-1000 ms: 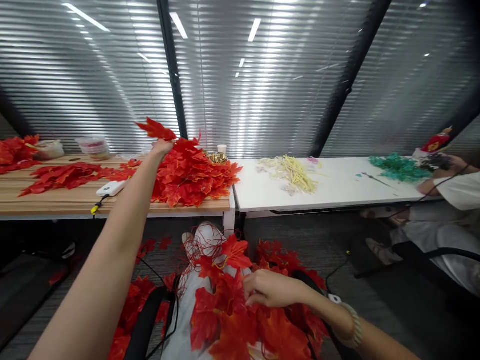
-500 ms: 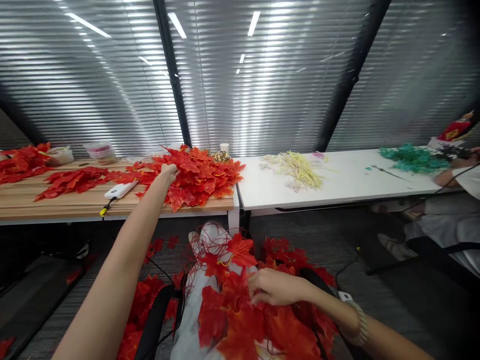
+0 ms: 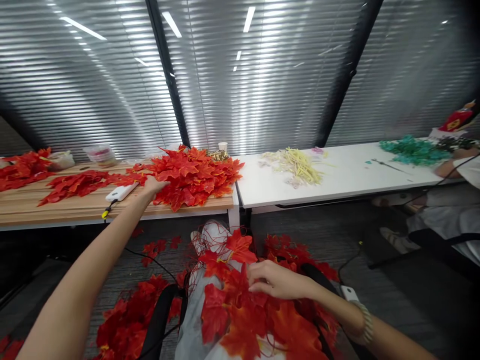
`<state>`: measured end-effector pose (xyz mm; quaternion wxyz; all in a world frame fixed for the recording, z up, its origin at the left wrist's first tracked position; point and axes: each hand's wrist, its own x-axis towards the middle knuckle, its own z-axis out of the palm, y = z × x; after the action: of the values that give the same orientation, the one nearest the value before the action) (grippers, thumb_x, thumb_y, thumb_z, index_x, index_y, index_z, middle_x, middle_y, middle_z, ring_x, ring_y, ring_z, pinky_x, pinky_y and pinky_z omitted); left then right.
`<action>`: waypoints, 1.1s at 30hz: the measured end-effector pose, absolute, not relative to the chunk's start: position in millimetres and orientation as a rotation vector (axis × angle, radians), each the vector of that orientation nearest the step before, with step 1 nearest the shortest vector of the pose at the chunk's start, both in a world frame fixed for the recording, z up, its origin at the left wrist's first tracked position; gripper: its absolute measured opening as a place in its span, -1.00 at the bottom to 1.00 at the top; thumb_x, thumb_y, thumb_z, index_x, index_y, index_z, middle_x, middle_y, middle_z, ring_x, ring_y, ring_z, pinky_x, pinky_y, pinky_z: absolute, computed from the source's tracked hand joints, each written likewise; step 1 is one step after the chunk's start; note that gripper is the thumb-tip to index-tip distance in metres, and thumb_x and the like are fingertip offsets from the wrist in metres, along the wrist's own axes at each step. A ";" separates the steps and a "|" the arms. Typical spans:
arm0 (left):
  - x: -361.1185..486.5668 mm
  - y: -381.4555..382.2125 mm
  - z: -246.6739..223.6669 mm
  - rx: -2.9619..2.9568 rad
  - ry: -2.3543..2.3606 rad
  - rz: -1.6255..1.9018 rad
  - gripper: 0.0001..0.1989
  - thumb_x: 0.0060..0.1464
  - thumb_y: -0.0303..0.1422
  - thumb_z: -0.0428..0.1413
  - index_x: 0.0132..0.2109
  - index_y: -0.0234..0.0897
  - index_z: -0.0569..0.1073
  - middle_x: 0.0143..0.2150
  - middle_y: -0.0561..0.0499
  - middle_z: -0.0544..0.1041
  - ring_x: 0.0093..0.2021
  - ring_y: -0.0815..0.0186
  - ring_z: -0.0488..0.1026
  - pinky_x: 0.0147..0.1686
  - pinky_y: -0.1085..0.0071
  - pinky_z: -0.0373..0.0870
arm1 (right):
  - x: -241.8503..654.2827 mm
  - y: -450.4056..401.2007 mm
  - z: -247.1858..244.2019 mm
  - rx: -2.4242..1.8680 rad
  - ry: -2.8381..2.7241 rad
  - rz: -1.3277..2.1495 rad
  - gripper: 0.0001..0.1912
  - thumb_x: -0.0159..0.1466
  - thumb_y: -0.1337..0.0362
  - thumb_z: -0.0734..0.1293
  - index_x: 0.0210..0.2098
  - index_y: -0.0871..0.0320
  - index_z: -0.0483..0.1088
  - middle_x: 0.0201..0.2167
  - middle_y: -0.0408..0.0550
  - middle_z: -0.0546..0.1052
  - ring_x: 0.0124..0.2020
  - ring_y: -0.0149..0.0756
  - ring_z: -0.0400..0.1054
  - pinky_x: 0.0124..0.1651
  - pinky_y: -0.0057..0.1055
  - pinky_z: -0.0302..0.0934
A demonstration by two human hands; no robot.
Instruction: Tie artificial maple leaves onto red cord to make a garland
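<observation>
A heap of artificial red maple leaves (image 3: 198, 175) lies on the wood-topped table. My left hand (image 3: 154, 187) reaches to the left side of this heap, its fingers stretched out against the leaves; I see nothing held in it. Over my lap, my right hand (image 3: 272, 280) is closed, thumb and fingers pinching at a leaf among the red maple leaves (image 3: 243, 315) spread there. The fingertips are partly hidden by the leaves. Thin red strings (image 3: 197, 250) hang tangled over my knees, beside the lap leaves.
A white power bank (image 3: 122, 192) with a cable lies left of the heap. Yellow strips (image 3: 300, 166) and teal material (image 3: 412, 150) lie on the white table (image 3: 348, 172). A seated person's arm (image 3: 465, 167) shows at right. More leaves (image 3: 131, 315) cover the floor beside chair armrests.
My left hand has moved from the top of the heap down and left to its edge, the fingers straightening. My right hand has barely moved on the lap leaves.
</observation>
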<state>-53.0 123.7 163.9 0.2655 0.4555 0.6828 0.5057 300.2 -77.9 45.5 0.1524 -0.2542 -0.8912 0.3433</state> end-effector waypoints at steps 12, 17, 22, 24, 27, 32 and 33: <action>26.9 48.3 130.2 2.400 1.359 0.987 -0.71 0.09 -0.29 -0.03 -0.09 -0.34 0.40 -0.11 -0.12 0.47 -0.08 0.20 0.38 -0.04 0.26 0.28 | 306.0 -77.4 57.1 -0.756 -2.271 0.995 -0.78 0.27 0.26 0.18 -0.37 0.23 0.39 -0.35 -0.04 0.45 -0.31 -0.41 0.31 -0.20 -0.49 0.16; 74.2 -17.5 115.4 2.108 0.736 0.335 -0.62 0.12 -0.20 -0.03 0.05 -0.24 0.35 -0.03 -0.06 0.47 -0.05 0.26 0.39 -0.06 0.38 0.28 | 308.5 -79.0 61.3 -0.761 -2.121 1.024 -0.81 0.25 0.27 0.22 -0.40 0.22 0.40 -0.36 -0.05 0.46 -0.31 -0.41 0.32 -0.17 -0.48 0.16; 79.9 -38.6 89.2 2.005 0.767 0.207 -0.67 0.04 -0.16 0.05 -0.21 -0.35 0.47 -0.29 -0.03 0.53 -0.31 0.34 0.42 -0.30 0.50 0.30 | 313.6 -78.7 62.9 -0.809 -1.924 1.077 -0.80 0.22 0.23 0.25 -0.40 0.23 0.42 -0.36 -0.03 0.45 -0.31 -0.40 0.31 -0.21 -0.47 0.16; 77.0 -37.7 82.5 2.002 0.830 0.230 -0.66 0.06 -0.14 0.02 -0.34 -0.38 0.48 -0.42 0.00 0.51 -0.42 0.39 0.38 -0.38 0.53 0.27 | 315.6 -77.0 60.9 -0.826 -1.800 1.117 -0.78 0.21 0.20 0.26 -0.41 0.23 0.42 -0.36 -0.02 0.43 -0.34 -0.40 0.30 -0.27 -0.47 0.17; 72.9 -35.6 78.6 2.023 0.913 0.333 -0.63 0.10 -0.15 -0.04 -0.39 -0.37 0.46 -0.49 0.03 0.47 -0.47 0.41 0.33 -0.43 0.53 0.23 | 316.8 -75.1 56.3 -0.866 -1.607 1.179 -0.74 0.19 0.14 0.27 -0.44 0.23 0.41 -0.36 -0.02 0.41 -0.42 -0.43 0.27 -0.37 -0.49 0.17; 72.0 -39.0 81.3 2.049 0.975 0.380 -0.63 0.14 -0.18 -0.08 -0.40 -0.36 0.45 -0.51 0.04 0.45 -0.49 0.40 0.33 -0.42 0.51 0.24 | 315.3 -74.2 50.6 -0.990 -1.361 1.288 -0.68 0.14 0.06 0.29 -0.46 0.23 0.35 -0.51 -0.11 0.36 -0.59 -0.52 0.15 -0.55 -0.54 0.04; 72.3 -40.1 82.4 2.071 0.978 0.390 -0.64 0.14 -0.19 -0.08 -0.39 -0.36 0.45 -0.50 0.03 0.46 -0.47 0.39 0.34 -0.41 0.51 0.25 | 315.3 -74.0 50.4 -1.014 -1.331 1.301 -0.67 0.13 0.05 0.30 -0.45 0.23 0.34 -0.55 -0.13 0.34 -0.61 -0.53 0.13 -0.57 -0.55 0.00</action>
<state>72.3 -40.1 82.4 0.3980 0.8178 0.3861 0.1540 315.3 -74.0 50.4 0.4889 -0.4173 -0.5478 0.5355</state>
